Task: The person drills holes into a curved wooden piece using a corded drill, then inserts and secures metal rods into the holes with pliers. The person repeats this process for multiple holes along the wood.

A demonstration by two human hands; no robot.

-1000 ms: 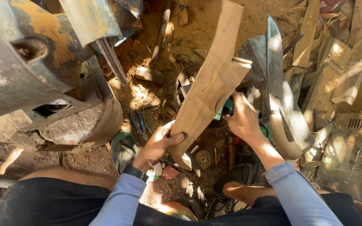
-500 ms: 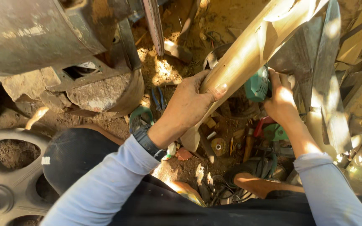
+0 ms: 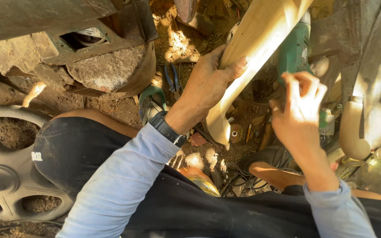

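Observation:
A long pale carved wooden piece (image 3: pixel 256 48) slants from the top centre down to its rounded end near the ground. My left hand (image 3: pixel 208 83) grips it around the middle; a dark watch sits on that wrist. My right hand (image 3: pixel 298 110) is raised beside the wood with fingers spread, over a green power tool (image 3: pixel 294 50) that lies just behind it. Whether the fingers touch the tool is unclear.
A rusty metal drum and stone block (image 3: pixel 106 70) stand at upper left. A grey wheel-like casting (image 3: pixel 9 167) lies at lower left. Pliers (image 3: pixel 173 79) and small scraps litter the dirt. More carved wooden pieces (image 3: pixel 358 128) lean at right.
The view has moved in closer. My left hand has shifted up along the wooden piece. My right hand has come up off the ground clutter to beside the green tool.

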